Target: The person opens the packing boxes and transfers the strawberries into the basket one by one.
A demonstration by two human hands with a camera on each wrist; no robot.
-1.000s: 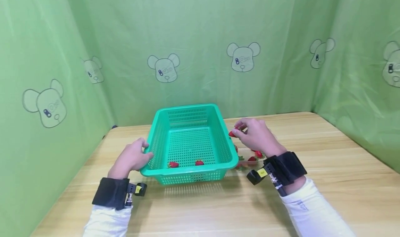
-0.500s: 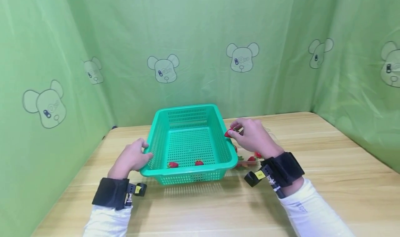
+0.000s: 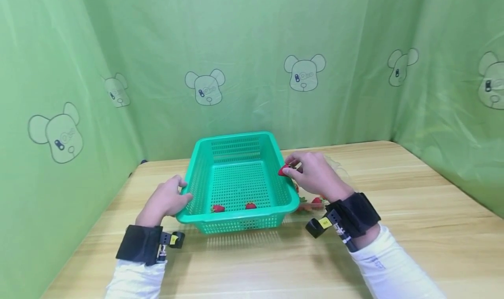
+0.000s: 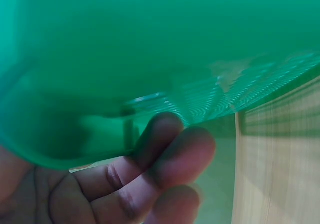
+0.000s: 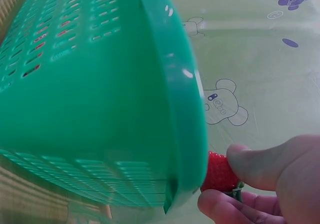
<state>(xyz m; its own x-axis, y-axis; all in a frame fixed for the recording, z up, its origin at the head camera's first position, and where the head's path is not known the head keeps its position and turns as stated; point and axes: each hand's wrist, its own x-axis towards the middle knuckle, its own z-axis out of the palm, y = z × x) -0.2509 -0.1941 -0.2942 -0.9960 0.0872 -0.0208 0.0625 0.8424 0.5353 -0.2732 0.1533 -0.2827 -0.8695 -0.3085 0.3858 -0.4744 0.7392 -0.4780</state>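
Observation:
A green plastic basket (image 3: 238, 215) stands on the wooden table, with two strawberries (image 3: 218, 208) on its floor near the front wall. My left hand (image 3: 167, 198) grips the basket's left rim; in the left wrist view its fingers (image 4: 182, 154) curl under the rim against the slotted side. Between thumb and fingers, my right hand (image 3: 313, 172) pinches a strawberry (image 5: 220, 173) by its leafy end. That strawberry's red tip overlaps the basket's right rim in the head view. In the right wrist view it shows just past the rim's edge.
Several more strawberries (image 3: 317, 200) lie in a clear plastic container (image 3: 315, 206) right of the basket, partly hidden by my right hand and the basket. A green curtain (image 3: 252, 115) with bear outlines surrounds the table (image 3: 244, 264) at the back and sides.
My right hand has moved left with the strawberry, from beside the basket to its right rim. The left hand and the basket have stayed in place.

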